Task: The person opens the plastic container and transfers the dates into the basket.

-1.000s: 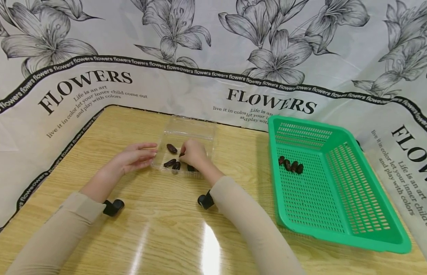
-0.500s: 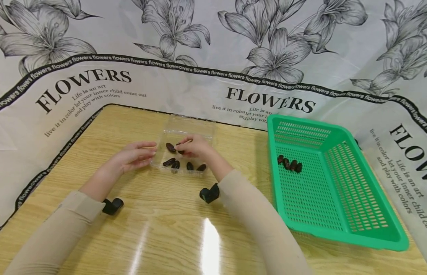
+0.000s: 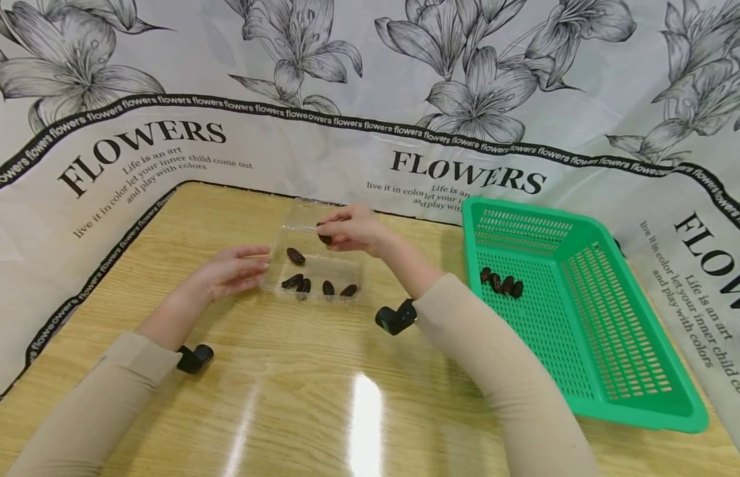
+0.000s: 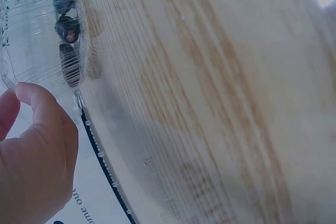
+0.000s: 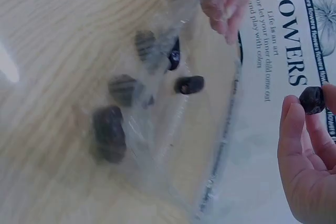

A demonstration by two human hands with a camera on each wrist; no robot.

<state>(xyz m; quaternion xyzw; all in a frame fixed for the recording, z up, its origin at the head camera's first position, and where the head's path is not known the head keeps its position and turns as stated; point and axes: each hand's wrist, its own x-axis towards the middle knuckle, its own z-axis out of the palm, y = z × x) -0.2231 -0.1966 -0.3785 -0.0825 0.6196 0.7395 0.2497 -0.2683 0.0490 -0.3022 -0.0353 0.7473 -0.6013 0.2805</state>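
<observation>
A clear plastic box (image 3: 318, 228) (image 5: 157, 145) stands on the wooden table and holds several dark dates (image 3: 295, 256) (image 5: 189, 84). My left hand (image 3: 235, 269) (image 4: 31, 150) lies with straight fingers against the box's left wall (image 4: 31, 40). Above the box's far side, my right hand (image 3: 350, 229) (image 5: 310, 150) pinches one dark date (image 3: 324, 238) (image 5: 312, 99) between thumb and fingertips. To the right stands a green plastic basket (image 3: 584, 371), with several dates (image 3: 502, 283) lying in its far left part.
A white cloth printed with grey flowers and the word FLOWERS (image 3: 468, 173) rises behind and beside the table (image 3: 298, 397). The basket sits near the table's right edge. Black camera mounts (image 3: 195, 358) show at both wrists.
My right hand has lifted out of the box with one date and moved up and a little right. The left hand and the box have stayed put.
</observation>
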